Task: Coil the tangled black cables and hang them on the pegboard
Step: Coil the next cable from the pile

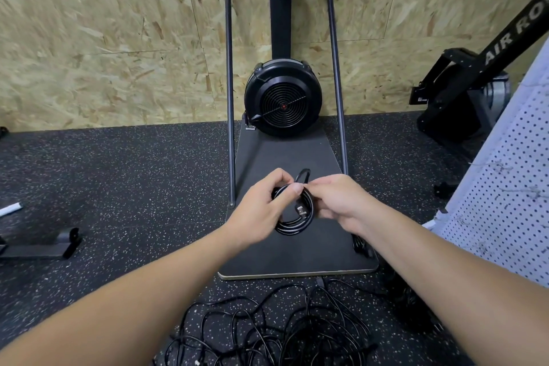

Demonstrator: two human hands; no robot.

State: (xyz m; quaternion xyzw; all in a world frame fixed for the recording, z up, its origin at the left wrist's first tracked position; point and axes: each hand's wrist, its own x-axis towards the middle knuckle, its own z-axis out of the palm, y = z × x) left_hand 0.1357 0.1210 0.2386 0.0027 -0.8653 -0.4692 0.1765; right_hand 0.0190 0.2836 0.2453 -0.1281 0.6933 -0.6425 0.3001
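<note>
While both bare forearms reach forward over the dark rectangular platform (285, 157) of a black fan-wheel exercise machine (282, 97), the scene runs as follows from its left side. Well left of the platform, a black metal foot bar (44, 245) lies on the speckled black rubber floor (118, 187). Above the platform, the left hand (261, 206) pinches the top of a small coiled black cable (297, 214) between curled thumb and fingers. Touching the same coil from the other side, the right hand (341, 202) grips it with bent fingers, and a short loop sticks up between the two hands. Just in front of the platform's near edge, a tangled heap of thin black cables (273, 327) sprawls on the floor. Right of the platform leans a white perforated pegboard (502, 202).
</note>
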